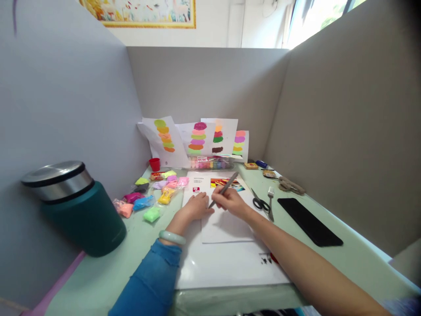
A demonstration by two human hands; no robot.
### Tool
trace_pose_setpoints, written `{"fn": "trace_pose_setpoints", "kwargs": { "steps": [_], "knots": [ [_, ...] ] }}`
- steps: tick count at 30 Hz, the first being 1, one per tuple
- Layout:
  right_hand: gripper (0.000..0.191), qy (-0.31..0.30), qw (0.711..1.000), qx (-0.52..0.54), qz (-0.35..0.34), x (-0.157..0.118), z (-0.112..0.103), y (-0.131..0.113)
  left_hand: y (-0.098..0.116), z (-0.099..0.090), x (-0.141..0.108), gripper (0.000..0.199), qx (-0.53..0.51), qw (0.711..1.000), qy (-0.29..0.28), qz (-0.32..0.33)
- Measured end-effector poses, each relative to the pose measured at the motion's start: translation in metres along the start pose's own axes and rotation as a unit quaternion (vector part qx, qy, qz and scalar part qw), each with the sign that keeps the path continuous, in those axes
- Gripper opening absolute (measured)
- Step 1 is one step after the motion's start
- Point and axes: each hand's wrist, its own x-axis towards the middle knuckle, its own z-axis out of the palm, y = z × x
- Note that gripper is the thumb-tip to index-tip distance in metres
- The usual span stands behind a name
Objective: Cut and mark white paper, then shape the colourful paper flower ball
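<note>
Booth: grey partition walls [207, 79], pale-green surface [141, 267].
Right grip [231, 201]: pinches slim grey pen [230, 182] over white paper sheet [226, 230] lying beneath.
Left grip [197, 207]: flattened beside pen, holding nothing.
Pen-work: apparently marking; next stroke calls for steady sheet.

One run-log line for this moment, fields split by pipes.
left hand: resting on white sheet | right hand: gripping gray pen, tip near left hand | nearby: scissors, fork

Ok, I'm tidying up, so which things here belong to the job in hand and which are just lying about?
Seemingly in use:
pen in the right hand
white sheet beneath it

Apparently lying about:
scissors
fork
teal flask
red cup
coloured packets
black flat object
</note>
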Motion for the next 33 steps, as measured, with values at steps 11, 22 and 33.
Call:
{"fn": "trace_pose_setpoints", "kwargs": {
  "steps": [11,22,33],
  "knots": [
    [0.048,0.03,0.866,-0.492,0.084,-0.005,-0.1,0.051,-0.004,0.001,0.0,0.05,0.001,1.0,-0.019,-0.012],
    [0.062,-0.068,0.824,-0.531,0.184,-0.004,-0.108,0.06,-0.004,0.0,0.0,0.051,-0.028,1.0,-0.004,-0.005],
    [0.035,0.031,0.858,-0.48,0.18,0.005,-0.095,0.055,-0.011,0.001,0.006,0.042,-0.228,0.966,0.115,-0.046]
  ]
}}
